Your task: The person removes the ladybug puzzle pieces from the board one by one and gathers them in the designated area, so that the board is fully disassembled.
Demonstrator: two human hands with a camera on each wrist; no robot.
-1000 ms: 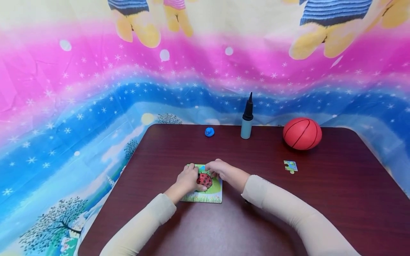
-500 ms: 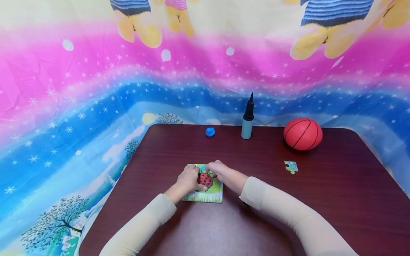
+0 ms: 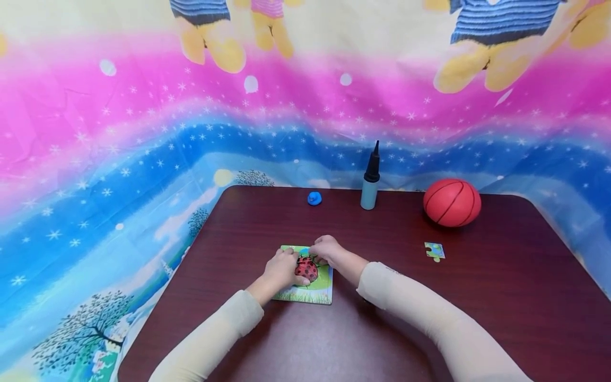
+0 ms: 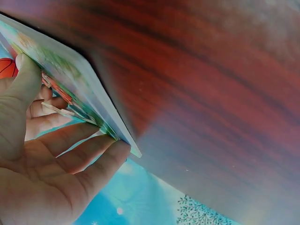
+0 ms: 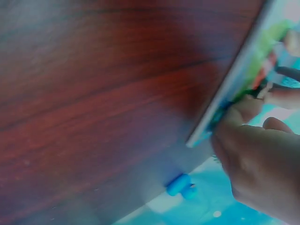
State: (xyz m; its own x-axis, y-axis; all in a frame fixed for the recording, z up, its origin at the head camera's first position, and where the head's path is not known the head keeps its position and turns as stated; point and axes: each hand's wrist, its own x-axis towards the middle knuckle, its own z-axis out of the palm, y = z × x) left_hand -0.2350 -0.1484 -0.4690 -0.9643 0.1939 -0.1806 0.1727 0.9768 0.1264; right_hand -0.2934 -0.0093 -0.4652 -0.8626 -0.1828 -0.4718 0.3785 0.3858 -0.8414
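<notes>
A ladybird jigsaw board (image 3: 315,289) lies flat on the dark red table (image 3: 406,318), near its middle. My left hand (image 3: 280,268) rests on the board's left part, its fingers (image 4: 79,157) fairly straight along the far edge and its thumb (image 4: 22,77) on the picture. My right hand (image 3: 326,249) curls over the board's top edge. Its fingertips (image 4: 43,107) pinch a small puzzle piece (image 4: 60,110) that is tilted up from the picture. In the right wrist view that hand (image 5: 255,161) sits at the board's corner (image 5: 220,112).
A loose puzzle piece (image 3: 435,251) lies to the right of the board. Along the table's back edge stand a red ball (image 3: 452,202), a hand pump (image 3: 369,180) and a small blue object (image 3: 314,198). A bright patterned cloth (image 3: 143,132) hangs behind.
Both hands stay on the board with hardly any movement. The head view has shifted slightly.
</notes>
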